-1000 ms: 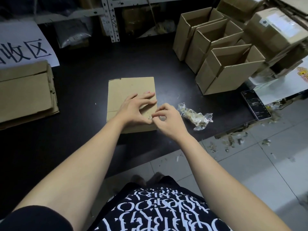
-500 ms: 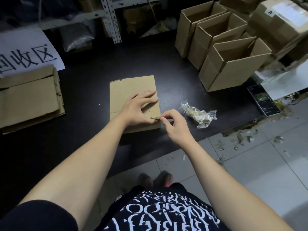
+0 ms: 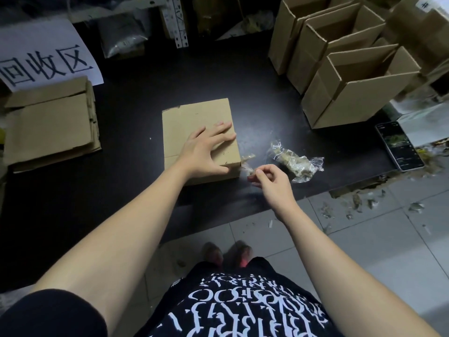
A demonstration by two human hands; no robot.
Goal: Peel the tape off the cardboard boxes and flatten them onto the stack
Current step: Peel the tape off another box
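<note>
A small brown cardboard box [image 3: 192, 122] lies on the black table [image 3: 136, 98] in the middle. My left hand [image 3: 206, 152] presses flat on its near right part, fingers spread. Just right of the box's near corner, my right hand [image 3: 269, 181] pinches a strip of clear tape [image 3: 246, 165] that still runs back to the box edge. A stack of flattened boxes [image 3: 48, 125] lies at the table's left.
A crumpled ball of peeled tape [image 3: 294, 162] lies right of my right hand. Three open boxes [image 3: 352, 76] stand at the back right. A phone [image 3: 398, 145] rests near the table's right edge. A white sign [image 3: 43, 57] sits behind the stack. Tape scraps litter the tiled floor [image 3: 364, 207].
My right hand has pulled the tape strip off the box's near edge toward the right. My left hand has flattened and spread out on the box top.
</note>
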